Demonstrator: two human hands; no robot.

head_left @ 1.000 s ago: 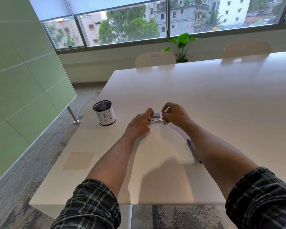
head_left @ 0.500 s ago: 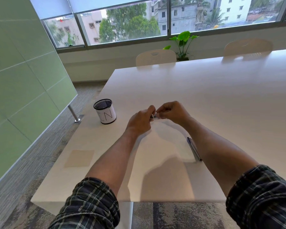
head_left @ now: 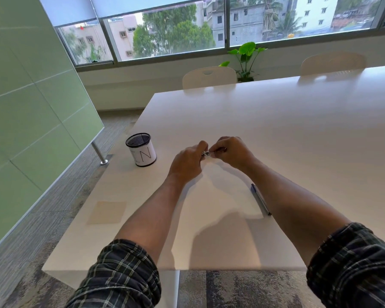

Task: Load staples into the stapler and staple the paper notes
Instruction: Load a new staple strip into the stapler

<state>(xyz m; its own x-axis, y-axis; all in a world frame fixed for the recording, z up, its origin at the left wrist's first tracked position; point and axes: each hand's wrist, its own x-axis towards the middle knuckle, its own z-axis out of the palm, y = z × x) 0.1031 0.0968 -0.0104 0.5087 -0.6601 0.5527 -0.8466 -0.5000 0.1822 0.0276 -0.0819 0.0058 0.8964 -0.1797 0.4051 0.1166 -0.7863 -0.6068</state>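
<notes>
While both hands met at frame centre, the state was logged as follows.
Left hand [head_left: 188, 162]: fingers curled, thumb up, gripped the stapler's left end.
Right hand [head_left: 232, 152]: fingers curled over the stapler's right end, pinching it.
Stapler [head_left: 206, 154]: small, metallic, mostly hidden between the hands just above the table [head_left: 276, 130]; open or closed could not be told.
Staples: not discernible.
Note [head_left: 107, 212]: pale yellow square, flat at lower left, well apart from the hands.
Pen [head_left: 261, 199]: lay right of centre, beside the right forearm.
Cup [head_left: 141, 149]: mesh, white label, left of the hands.
</notes>
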